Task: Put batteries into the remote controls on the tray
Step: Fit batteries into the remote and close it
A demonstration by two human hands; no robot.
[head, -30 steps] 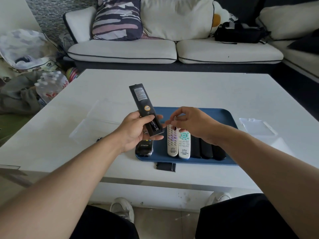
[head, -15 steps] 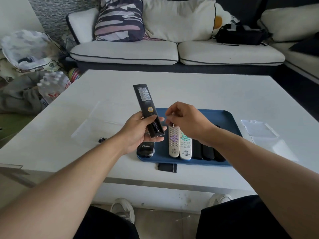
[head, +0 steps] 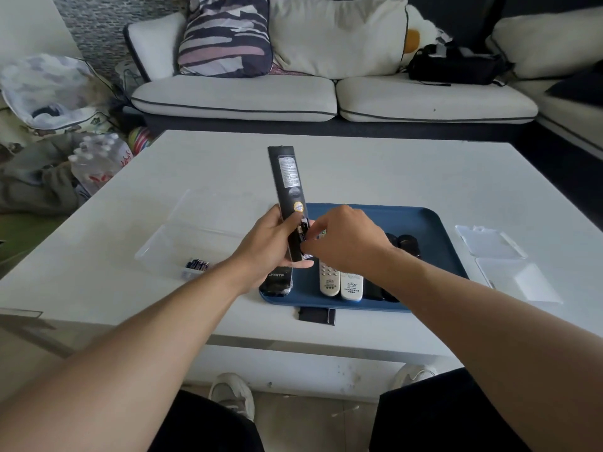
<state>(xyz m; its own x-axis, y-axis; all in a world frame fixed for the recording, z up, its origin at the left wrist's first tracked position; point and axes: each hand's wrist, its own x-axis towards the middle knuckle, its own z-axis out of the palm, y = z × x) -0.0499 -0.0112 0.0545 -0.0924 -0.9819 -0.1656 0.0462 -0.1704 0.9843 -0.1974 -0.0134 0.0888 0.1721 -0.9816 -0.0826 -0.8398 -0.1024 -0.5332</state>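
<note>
Held above the left end of the blue tray (head: 421, 220): a long black remote (head: 287, 184), back side up, battery bay open at its near end. Left hand (head: 270, 246) wrapped round the lower body of that remote, thumb along the side nearest the tray.

Changed over the last second: right hand (head: 342, 243) moved from just right of the remote, over the tray, to directly on the open bay. Fingers now curled down at the bay, pinching or pressing a battery (head: 303, 231) into its slot; only a sliver of the cell visible between thumb and remote, so seating impossible to confirm. Remote also swung from a leftward tilt to nearly straight away from the body.

Meaning for the task: insertion under way on this remote, probably the last push of a cell against the spring. Likely still to come: checking the fit, then refitting the cover. Black battery cover (head: 316, 316) lying on the desk (head: 391, 171) just in front of the tray's near edge, probably belonging to this remote.

Inside the tray: another black remote (head: 279, 282) at the left end, two white remotes (head: 341, 282) side by side in the middle, dark remotes (head: 403, 241) to their right, partly hidden by the right forearm. Left of the tray: clear plastic box (head: 182, 246) with spare batteries (head: 197, 265) in its near corner. Right of the tray: two clear plastic lids (head: 489, 243).
</note>
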